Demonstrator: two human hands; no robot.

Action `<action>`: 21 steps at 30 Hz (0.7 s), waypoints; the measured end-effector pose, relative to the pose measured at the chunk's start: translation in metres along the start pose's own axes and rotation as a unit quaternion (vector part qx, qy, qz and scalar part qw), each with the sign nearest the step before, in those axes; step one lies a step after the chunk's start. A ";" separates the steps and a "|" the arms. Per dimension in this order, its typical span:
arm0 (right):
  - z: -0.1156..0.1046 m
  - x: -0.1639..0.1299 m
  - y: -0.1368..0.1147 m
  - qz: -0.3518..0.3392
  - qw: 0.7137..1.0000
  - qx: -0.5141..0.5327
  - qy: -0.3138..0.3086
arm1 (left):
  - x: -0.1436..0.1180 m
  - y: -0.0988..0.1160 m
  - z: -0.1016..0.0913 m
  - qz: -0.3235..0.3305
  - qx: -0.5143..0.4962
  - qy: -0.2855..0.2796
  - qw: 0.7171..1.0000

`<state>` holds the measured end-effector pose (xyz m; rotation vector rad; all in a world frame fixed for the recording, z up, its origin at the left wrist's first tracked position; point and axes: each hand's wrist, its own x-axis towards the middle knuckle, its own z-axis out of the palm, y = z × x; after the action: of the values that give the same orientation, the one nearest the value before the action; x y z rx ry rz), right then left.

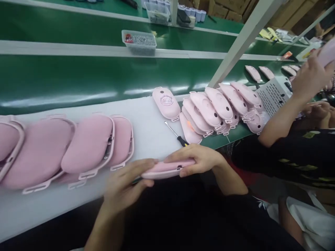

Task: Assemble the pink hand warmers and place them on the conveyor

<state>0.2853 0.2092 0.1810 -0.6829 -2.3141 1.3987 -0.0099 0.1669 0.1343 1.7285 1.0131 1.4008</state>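
Between my two hands is a pink oval plastic case (167,168), held edge-on near the front of the bench. My left hand (128,183) grips its left end, fingers on top and thumb below. At its right end, my right hand (197,158) has its fingers over the top and the thumb against the side, near a small dark opening. Just beyond my right hand lies a screwdriver (173,130) with a black handle. To my left, several padded pink cases (87,144) lean over one another. A pale pink shell (166,104) lies behind the screwdriver.
Pale pink shells (205,108) are heaped on the right. A clear tub (140,42) of small metal parts sits on the ledge beyond the green belt (78,80). A slanting white post (243,42) rises at right. A co-worker's arm (285,111) reaches in beside a perforated box (273,96).
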 end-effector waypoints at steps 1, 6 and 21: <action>0.009 0.005 0.008 -0.006 0.999 0.044 0.021 | -0.002 -0.004 0.009 -0.018 -0.020 0.042 0.999; 0.068 0.021 0.023 -0.062 0.979 0.027 0.192 | -0.022 -0.006 0.061 -0.128 -0.156 0.271 0.941; 0.088 0.019 0.020 -0.051 0.981 0.073 0.174 | -0.032 -0.006 0.060 -0.136 -0.266 0.260 0.918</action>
<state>0.2280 0.1645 0.1246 -0.6897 -1.9280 1.2737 0.0446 0.1396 0.1032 0.8011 0.9680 1.7815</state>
